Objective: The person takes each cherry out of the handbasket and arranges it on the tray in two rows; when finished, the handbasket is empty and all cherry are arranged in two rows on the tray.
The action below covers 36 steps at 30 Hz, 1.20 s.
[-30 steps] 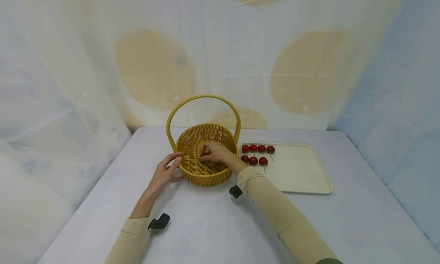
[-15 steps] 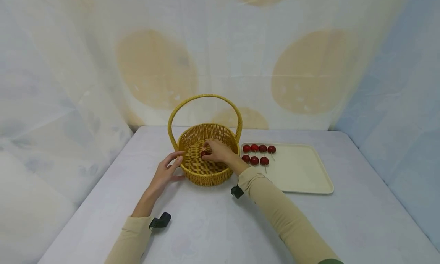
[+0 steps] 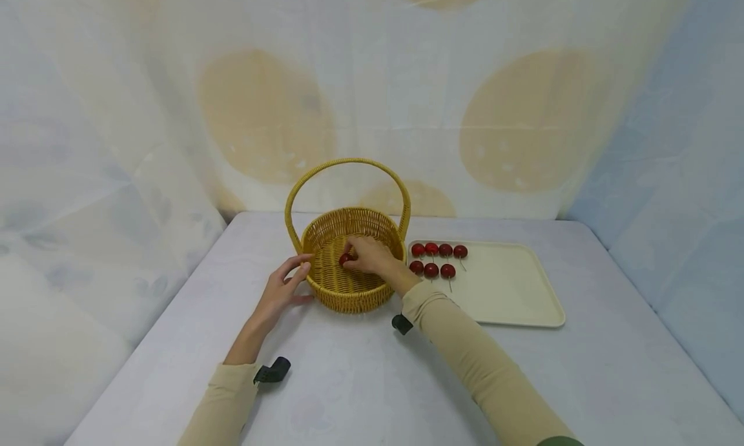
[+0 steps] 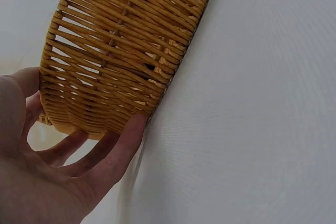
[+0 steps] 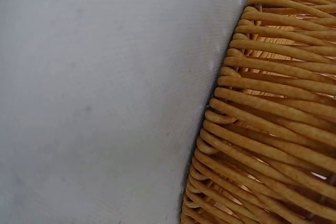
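A yellow woven basket with a tall arched handle stands on the table. My left hand holds its left side, and in the left wrist view that hand's spread fingers curve against the wicker wall, with the thumb at the rim. Inside the basket, my right hand pinches a dark red cherry low over the woven bottom. The right wrist view has only the basket's outer wall and the tabletop; the right hand and cherry are hidden there.
Right of the basket lies a cream tray. Several red cherries with stems sit in two rows at its left end, partly beside my right forearm. Patterned cloth hangs behind the white table.
The cherry at my right fingertips shows more plainly now, while that hand stays almost in place inside the basket. The left hand keeps its position; the whole view shifts slightly.
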### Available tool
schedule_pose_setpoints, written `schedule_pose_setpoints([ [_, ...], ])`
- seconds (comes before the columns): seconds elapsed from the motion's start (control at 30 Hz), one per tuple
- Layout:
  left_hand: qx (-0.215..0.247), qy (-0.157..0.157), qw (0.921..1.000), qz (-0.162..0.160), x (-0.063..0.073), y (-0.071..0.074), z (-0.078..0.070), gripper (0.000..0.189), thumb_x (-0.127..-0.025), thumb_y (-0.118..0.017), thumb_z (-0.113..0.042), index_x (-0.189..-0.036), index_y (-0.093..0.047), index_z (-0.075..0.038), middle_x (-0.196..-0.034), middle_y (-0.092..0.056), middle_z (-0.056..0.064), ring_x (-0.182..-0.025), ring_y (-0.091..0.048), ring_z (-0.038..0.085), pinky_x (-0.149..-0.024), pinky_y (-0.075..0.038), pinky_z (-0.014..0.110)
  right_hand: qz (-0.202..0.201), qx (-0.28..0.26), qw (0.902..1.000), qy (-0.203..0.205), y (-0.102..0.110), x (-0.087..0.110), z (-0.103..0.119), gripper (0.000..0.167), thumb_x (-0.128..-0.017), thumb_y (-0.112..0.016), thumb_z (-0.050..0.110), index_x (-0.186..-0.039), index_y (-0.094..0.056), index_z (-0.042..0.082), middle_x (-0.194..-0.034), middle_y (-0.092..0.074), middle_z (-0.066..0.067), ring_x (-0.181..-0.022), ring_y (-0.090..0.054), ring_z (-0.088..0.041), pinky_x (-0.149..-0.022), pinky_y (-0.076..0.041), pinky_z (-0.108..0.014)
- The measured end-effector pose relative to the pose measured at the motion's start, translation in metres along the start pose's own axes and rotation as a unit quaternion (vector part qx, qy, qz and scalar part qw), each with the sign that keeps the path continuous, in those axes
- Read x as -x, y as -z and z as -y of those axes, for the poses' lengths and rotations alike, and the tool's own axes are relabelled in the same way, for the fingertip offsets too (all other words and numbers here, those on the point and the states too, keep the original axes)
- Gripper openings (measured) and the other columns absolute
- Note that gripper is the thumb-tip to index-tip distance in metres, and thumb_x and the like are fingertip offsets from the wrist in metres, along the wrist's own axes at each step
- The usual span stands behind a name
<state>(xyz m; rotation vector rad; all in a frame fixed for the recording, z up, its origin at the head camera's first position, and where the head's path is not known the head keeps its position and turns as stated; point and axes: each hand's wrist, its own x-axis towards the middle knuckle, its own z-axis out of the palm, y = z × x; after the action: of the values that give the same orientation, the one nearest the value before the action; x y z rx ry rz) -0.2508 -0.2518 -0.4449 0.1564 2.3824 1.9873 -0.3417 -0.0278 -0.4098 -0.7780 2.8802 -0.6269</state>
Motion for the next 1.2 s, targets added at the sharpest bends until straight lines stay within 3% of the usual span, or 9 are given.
schedule_pose_setpoints([
  [0.27, -0.008, -0.006, 0.9999, -0.003, 0.002, 0.002, 0.001, 0.053, -0.1, -0.052, -0.045, -0.144, -0.046, -0.016, -0.155, -0.034, 0.003, -0.137, -0.043, 0.042, -0.08, -0.062, 0.049, 0.02, -0.011, 0.9994, 0.026, -0.002, -0.002, 0.001, 0.028, -0.092, -0.07, 0.027, -0.114, -0.067, 0.01, -0.106, -0.069, -0.004, -0.091, -0.062, -0.014, -0.076, -0.054, -0.026],
  [0.57, -0.006, 0.002, 1.0, -0.006, 0.004, 0.002, 0.002, 0.055, -0.099, -0.053, -0.047, -0.144, -0.045, -0.018, -0.155, -0.034, 0.0, -0.137, -0.043, 0.04, -0.08, -0.062, 0.049, 0.006, -0.031, 0.9991, 0.03, 0.003, 0.002, 0.002, 0.025, -0.092, -0.069, 0.029, -0.111, -0.068, 0.013, -0.107, -0.072, -0.002, -0.089, -0.065, -0.012, -0.072, -0.056, -0.024],
  [0.77, -0.005, -0.002, 1.0, -0.001, 0.004, 0.001, 0.004, 0.056, -0.099, -0.053, -0.046, -0.145, -0.044, -0.015, -0.154, -0.035, 0.002, -0.137, -0.042, 0.041, -0.08, -0.062, 0.049, -0.005, -0.044, 0.9978, 0.048, 0.018, 0.018, 0.005, 0.027, -0.093, -0.068, 0.027, -0.114, -0.068, 0.012, -0.107, -0.073, -0.004, -0.096, -0.068, -0.015, -0.078, -0.059, -0.027],
  [1.0, -0.006, 0.0, 1.0, -0.006, 0.002, 0.002, 0.004, 0.052, -0.098, -0.053, -0.048, -0.141, -0.048, -0.02, -0.153, -0.036, -0.001, -0.137, -0.044, 0.039, -0.08, -0.062, 0.049, -0.022, -0.052, 0.997, 0.053, 0.039, 0.035, 0.006, 0.028, -0.093, -0.069, 0.025, -0.116, -0.067, 0.01, -0.107, -0.072, -0.006, -0.1, -0.068, -0.022, -0.082, -0.059, -0.033],
  [1.2, -0.005, -0.006, 1.0, -0.002, 0.001, 0.001, 0.006, 0.057, -0.099, -0.053, -0.046, -0.145, -0.044, -0.014, -0.155, -0.034, 0.004, -0.138, -0.042, 0.043, -0.08, -0.062, 0.049, -0.023, -0.034, 0.9971, 0.064, 0.045, 0.042, 0.001, 0.03, -0.093, -0.069, 0.026, -0.117, -0.066, 0.01, -0.108, -0.072, -0.007, -0.103, -0.068, -0.025, -0.082, -0.059, -0.034],
])
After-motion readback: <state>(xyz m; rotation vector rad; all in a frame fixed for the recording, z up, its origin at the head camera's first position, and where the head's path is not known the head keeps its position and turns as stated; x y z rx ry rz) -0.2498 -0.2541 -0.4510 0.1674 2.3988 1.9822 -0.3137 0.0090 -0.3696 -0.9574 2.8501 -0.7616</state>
